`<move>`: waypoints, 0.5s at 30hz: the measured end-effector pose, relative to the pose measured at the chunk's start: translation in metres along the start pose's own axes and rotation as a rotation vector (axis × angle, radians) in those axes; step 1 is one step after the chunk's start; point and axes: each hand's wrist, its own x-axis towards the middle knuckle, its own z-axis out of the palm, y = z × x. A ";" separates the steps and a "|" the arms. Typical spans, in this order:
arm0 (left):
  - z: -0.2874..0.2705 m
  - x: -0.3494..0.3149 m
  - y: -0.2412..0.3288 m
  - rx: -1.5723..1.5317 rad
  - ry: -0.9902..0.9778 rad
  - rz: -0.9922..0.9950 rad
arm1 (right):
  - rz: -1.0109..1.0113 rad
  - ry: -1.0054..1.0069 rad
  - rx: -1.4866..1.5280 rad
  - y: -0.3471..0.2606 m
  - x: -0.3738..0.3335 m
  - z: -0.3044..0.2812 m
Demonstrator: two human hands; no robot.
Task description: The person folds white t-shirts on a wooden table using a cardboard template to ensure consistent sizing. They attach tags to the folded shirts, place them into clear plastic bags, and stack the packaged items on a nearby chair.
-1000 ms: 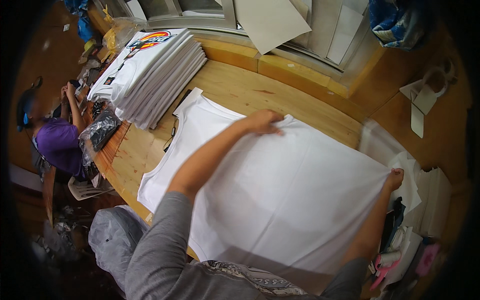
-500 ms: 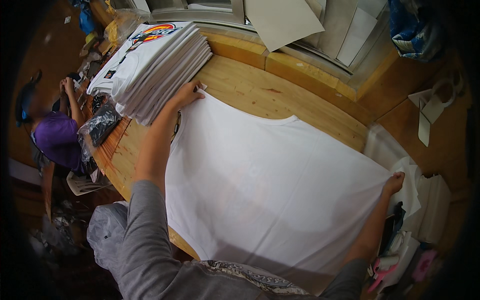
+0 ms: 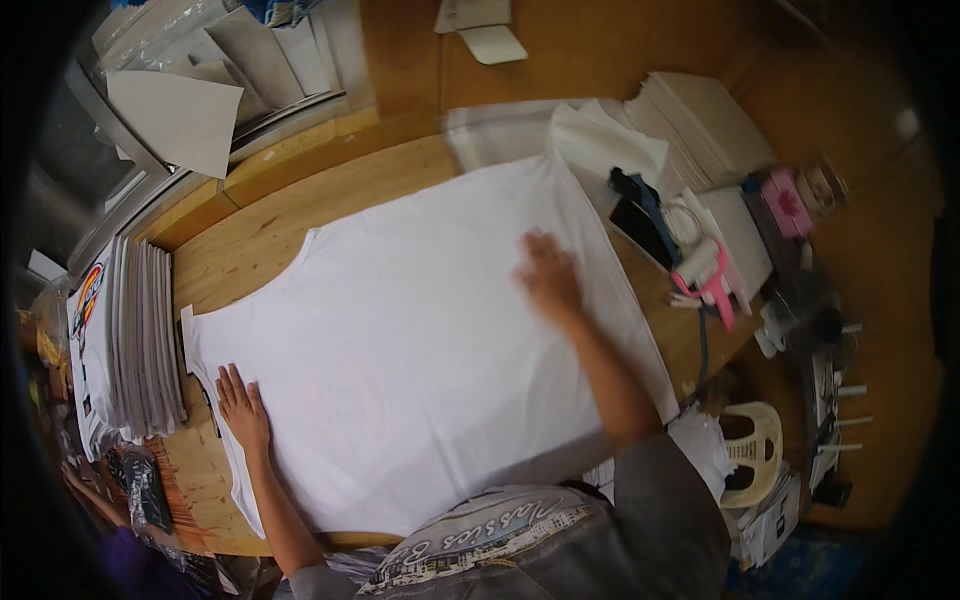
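Observation:
A white sleeveless-looking shirt (image 3: 440, 300) lies spread over the wooden table, its neckline toward the left. A faint print shows through the cloth near its left part. My left hand (image 3: 242, 405) rests flat on the shirt by its left edge, fingers stretched out. Over the right part of the cloth is my right hand (image 3: 550, 275), blurred by motion, with its fingers extended and nothing held. Whether its palm touches the cloth is hard to make out.
A tall stack of folded white shirts (image 3: 140, 340) stands at the left. On the right are papers (image 3: 610, 140), a white box-like stack (image 3: 700, 130), a pink-handled roller (image 3: 715, 285) and a cream plastic chair (image 3: 752, 455). Another person's arm (image 3: 95, 495) shows at the lower left.
My view has turned to the right. Both hands have let go of the shirt's edges; the left now lies flat on it and the right has come inward over the cloth.

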 end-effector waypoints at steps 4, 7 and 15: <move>0.008 -0.004 0.001 -0.004 0.033 -0.074 | 0.145 0.292 -0.141 0.041 -0.007 -0.011; -0.017 -0.058 0.068 0.004 0.067 0.070 | -0.199 0.077 0.210 -0.068 -0.067 -0.013; -0.025 -0.160 0.004 0.058 -0.072 -0.128 | 0.324 0.190 -0.125 0.078 -0.117 -0.031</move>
